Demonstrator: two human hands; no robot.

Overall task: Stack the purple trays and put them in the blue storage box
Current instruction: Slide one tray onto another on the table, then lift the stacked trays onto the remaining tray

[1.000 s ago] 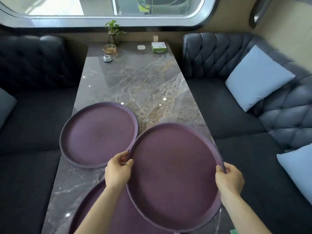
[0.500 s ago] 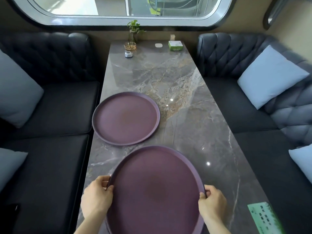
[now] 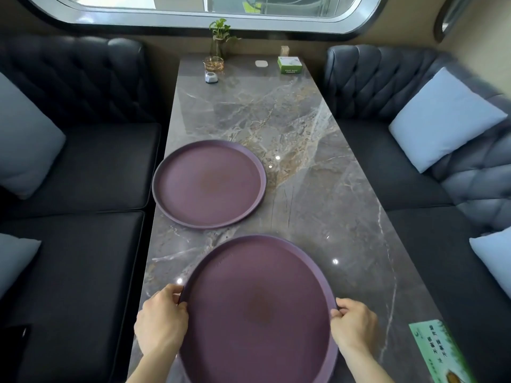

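A round purple tray (image 3: 257, 305) lies at the near end of the marble table (image 3: 304, 167). My left hand (image 3: 161, 324) grips its left rim and my right hand (image 3: 354, 324) grips its right rim. A sliver of another purple rim shows beneath it at the lower left, so it seems to rest on a second tray. A separate purple tray (image 3: 208, 183) lies flat farther up the table, toward the left edge, apart from the held one. No blue storage box is in view.
Dark sofas flank the table, with pale cushions (image 3: 442, 120) on the right and cushions (image 3: 25, 142) on the left. At the far end stand a small plant (image 3: 219, 34), a glass ashtray (image 3: 213, 63), and a green box (image 3: 289, 64). A green card (image 3: 439, 355) lies near right.
The held tray moved from the right side, tilted, down to the near centre of the table over the tray that lay there. My view shifted back and rightward.
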